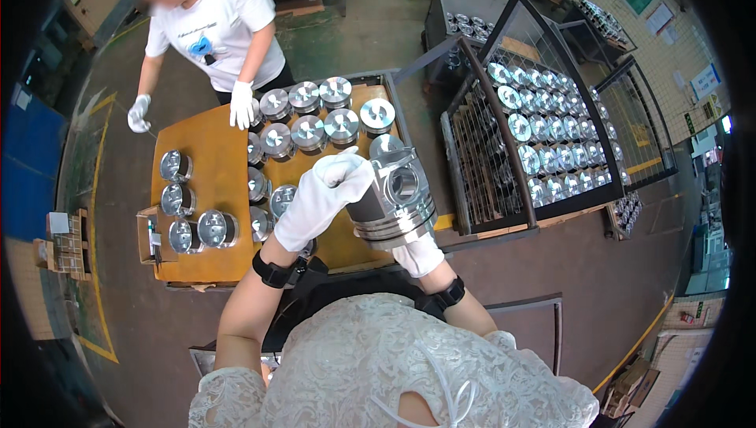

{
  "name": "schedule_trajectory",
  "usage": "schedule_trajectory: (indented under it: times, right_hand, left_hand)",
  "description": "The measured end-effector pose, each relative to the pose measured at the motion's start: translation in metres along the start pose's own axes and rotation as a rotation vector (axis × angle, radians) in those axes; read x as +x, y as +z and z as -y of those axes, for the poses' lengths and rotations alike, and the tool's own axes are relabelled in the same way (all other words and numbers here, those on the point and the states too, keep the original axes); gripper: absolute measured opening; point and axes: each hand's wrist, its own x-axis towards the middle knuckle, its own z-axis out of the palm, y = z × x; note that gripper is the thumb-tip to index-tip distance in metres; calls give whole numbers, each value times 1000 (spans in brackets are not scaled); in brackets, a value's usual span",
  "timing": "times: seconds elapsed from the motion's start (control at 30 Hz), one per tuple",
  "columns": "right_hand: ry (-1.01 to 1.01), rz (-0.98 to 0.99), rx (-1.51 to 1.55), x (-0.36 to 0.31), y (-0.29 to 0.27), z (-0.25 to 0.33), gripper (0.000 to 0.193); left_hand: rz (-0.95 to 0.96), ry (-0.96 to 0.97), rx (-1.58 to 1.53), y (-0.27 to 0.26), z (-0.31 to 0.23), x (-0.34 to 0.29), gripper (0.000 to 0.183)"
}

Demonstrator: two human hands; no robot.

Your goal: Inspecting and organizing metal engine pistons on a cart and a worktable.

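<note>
Lace top: nearest the camera; white, filling the lower middle.
Left hand: white-gloved, fingers curled tightly against the upper left of the held piston.
Right hand: white-gloved, holding the same part from below; its fingers are mostly hidden.
Held piston: one, raised and tilted above the near right part of the table, pin bore facing the camera, ring grooves toward the wearer.
Progress: judged midway through handling, with one part in the hands and others both on the table and in the cart; which are finished cannot be told.
Left-side pistons: four, spaced apart on the table.
Clustered pistons: about thirteen, several partly hidden, standing close together.
Cart: one, wire-sided, at the right; its pistons stand in several rows, too overlapped for an exact count.
Wristbands: two, black, one per wrist.
Co-worker: one, across the table; two gloved hands, one beside the cluster.
Carton: one, small, at the table's left edge.
</note>
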Motion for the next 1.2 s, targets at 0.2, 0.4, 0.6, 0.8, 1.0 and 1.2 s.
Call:
schedule_trajectory:
  times: [0.2,0.4,0.6,0.8,1.0,1.2]
  right_hand:
    - [-461,-72,-364,11,-5,9,49]
    - [-626,-289,-917,3,53,18,72]
    - [-750,-268,-1559,-13,91,8,84]
    - [-767,-182,-1388,-6,65,3,93]
    - [-99,-14,99,19,36,-2,60]
    - [96,82,406,41,20,17,51]
  left_hand:
    - [-323,-326,-1054,28,4,-27,30]
    - [-98,-236,-1216,32,76,-33,38]
    - [56,-224,-1710,38,107,-35,35]
    - [-282,-609,-1323,28,80,-36,34]
    - [-285,-385,-961,26,69,-39,60]
    - [-405,24,432,67,22,-61,93]
